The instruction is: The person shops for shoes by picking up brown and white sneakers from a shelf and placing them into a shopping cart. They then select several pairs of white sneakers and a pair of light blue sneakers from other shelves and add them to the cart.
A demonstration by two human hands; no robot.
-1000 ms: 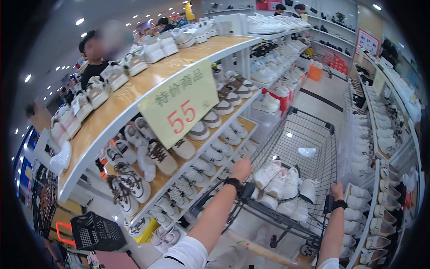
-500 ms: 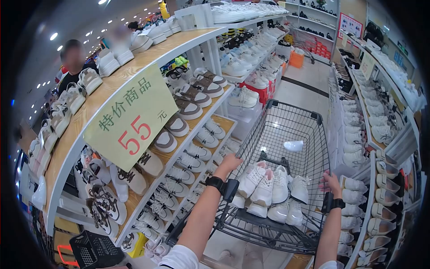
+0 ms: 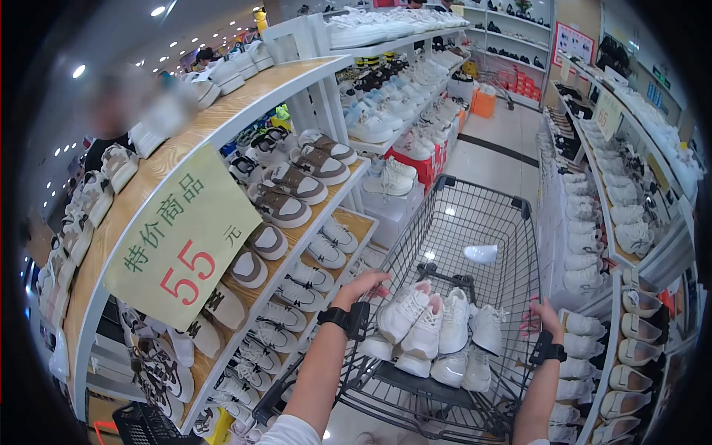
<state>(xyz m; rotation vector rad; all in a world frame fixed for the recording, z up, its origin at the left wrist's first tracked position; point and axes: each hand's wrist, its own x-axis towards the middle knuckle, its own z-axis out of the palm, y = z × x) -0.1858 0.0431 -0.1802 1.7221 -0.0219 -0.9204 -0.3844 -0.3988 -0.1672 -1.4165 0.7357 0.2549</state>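
My left hand [image 3: 362, 287] is closed around the left side rim of a dark wire shopping cart [image 3: 486, 194], its fingers bent at the top edge. Opposite it, my right hand [image 3: 545, 315] grips the right side, with fingers curling inward at the mesh. Each wrist wears a black strap with a small device. Between my hands, several white sneakers [image 3: 423, 326] sit bunched on the rack at the cart's near end. A small white plate-like piece [image 3: 480, 254] shows at the basket's middle.
On the left, a wooden-topped shelf [image 3: 215, 119] carries shoes and a yellow price sign [image 3: 182, 241] reading 55. Shoe racks [image 3: 630, 245] line the right. An orange box [image 3: 483, 103] stands down the tiled aisle [image 3: 482, 159]. A person [image 3: 107, 126] is behind the left shelf.
The price sign and left shelf have shifted left and lower in view. My hands and the cart appear slightly further left, and my hands remain at its sides.
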